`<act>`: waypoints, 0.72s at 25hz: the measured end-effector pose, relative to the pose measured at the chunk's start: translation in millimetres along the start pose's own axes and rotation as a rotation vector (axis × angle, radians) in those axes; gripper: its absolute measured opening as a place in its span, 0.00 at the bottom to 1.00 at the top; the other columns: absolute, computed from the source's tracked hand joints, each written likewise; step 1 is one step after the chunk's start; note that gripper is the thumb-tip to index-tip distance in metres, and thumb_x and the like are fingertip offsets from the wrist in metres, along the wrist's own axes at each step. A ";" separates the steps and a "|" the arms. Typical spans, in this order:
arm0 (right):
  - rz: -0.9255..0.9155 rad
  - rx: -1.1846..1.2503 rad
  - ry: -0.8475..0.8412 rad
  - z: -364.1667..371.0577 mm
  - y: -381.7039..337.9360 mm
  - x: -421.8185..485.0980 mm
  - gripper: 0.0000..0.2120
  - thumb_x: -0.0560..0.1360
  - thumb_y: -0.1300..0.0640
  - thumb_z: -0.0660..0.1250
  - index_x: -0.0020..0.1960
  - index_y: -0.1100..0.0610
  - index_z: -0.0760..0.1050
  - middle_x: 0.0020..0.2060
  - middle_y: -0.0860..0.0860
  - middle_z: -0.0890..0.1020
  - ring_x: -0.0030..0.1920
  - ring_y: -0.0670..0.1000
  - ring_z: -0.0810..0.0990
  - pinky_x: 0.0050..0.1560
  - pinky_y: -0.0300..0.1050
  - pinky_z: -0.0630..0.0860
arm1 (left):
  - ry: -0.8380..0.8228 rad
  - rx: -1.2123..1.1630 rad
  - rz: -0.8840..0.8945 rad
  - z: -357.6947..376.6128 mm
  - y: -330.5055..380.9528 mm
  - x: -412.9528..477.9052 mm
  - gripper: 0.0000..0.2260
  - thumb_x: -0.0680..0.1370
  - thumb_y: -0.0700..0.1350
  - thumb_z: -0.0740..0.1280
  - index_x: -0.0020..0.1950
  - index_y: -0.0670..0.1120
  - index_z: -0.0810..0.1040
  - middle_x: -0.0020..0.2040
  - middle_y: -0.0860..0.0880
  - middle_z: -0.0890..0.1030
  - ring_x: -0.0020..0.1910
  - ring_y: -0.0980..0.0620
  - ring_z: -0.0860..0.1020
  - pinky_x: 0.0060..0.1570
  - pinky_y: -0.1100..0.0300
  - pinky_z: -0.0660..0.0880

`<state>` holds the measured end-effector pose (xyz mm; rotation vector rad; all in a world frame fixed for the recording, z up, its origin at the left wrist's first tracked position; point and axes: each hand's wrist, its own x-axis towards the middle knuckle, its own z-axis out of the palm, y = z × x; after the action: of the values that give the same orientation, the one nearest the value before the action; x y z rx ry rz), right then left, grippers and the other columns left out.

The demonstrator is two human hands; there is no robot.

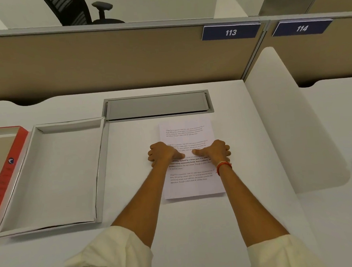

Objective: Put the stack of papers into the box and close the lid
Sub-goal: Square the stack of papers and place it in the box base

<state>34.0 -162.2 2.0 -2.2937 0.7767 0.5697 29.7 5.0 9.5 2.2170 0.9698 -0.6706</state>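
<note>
Papers (191, 182): white printed sheets, lying flat on the desk (244, 149) right of the middle; several short blocks of black text, one block in bold; edges look squared up, thickness of the stack cannot be told.
Left hand (162, 153): curled at the left edge of the papers, thumb pressed down on the top sheet; whether the fingers reach under the edge cannot be seen.
Right hand (216, 151): curled at the right edge, thumb on the top sheet pointing toward the other thumb; orange thread band (224, 167) on the wrist.
Box (52, 176): open, white inside, nothing in it, on the desk left of the papers and apart from them.
Lid (6, 164): red-edged, lying open on the box's left side.
Sleeves (114, 254): cream, rolled up on both forearms.
Cable hatch (158, 105): grey, shut, set in the desk just beyond the papers.
</note>
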 end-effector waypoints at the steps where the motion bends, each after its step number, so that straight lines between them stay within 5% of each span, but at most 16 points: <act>1: -0.001 0.010 -0.006 0.2 -0.9 -0.5 0.42 0.59 0.41 0.82 0.65 0.61 0.70 0.64 0.61 0.70 0.65 0.61 0.69 0.64 0.58 0.71 | -0.018 -0.011 0.017 -0.2 -1.6 1.4 0.42 0.61 0.57 0.81 0.67 0.42 0.67 0.66 0.42 0.74 0.65 0.42 0.73 0.64 0.49 0.73; 7: -0.061 0.086 0.020 5.9 -3.6 -6.9 0.43 0.61 0.47 0.82 0.66 0.63 0.65 0.63 0.60 0.73 0.64 0.62 0.75 0.64 0.61 0.74 | 0.024 -0.049 0.038 7.7 -4.4 -0.6 0.38 0.61 0.57 0.81 0.64 0.44 0.70 0.64 0.42 0.73 0.63 0.44 0.72 0.60 0.52 0.72; 15: -0.145 0.086 0.010 7.3 6.9 -5.8 0.41 0.61 0.41 0.81 0.63 0.64 0.71 0.61 0.60 0.78 0.61 0.61 0.77 0.61 0.58 0.77 | 0.014 -0.278 0.176 10.1 -13.1 0.6 0.29 0.60 0.50 0.83 0.52 0.44 0.72 0.57 0.42 0.81 0.46 0.47 0.80 0.33 0.62 0.74; 18: -0.164 0.118 0.048 6.5 7.3 -12.0 0.39 0.61 0.43 0.81 0.62 0.65 0.71 0.59 0.60 0.79 0.58 0.60 0.81 0.54 0.54 0.81 | 0.018 -0.352 0.200 12.4 -15.1 -1.9 0.25 0.63 0.47 0.82 0.49 0.45 0.71 0.57 0.42 0.82 0.49 0.44 0.83 0.38 0.59 0.78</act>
<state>19.2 -157.8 1.1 -2.2426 0.6198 0.3850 14.4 3.5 -2.8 1.9748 0.7915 -0.3580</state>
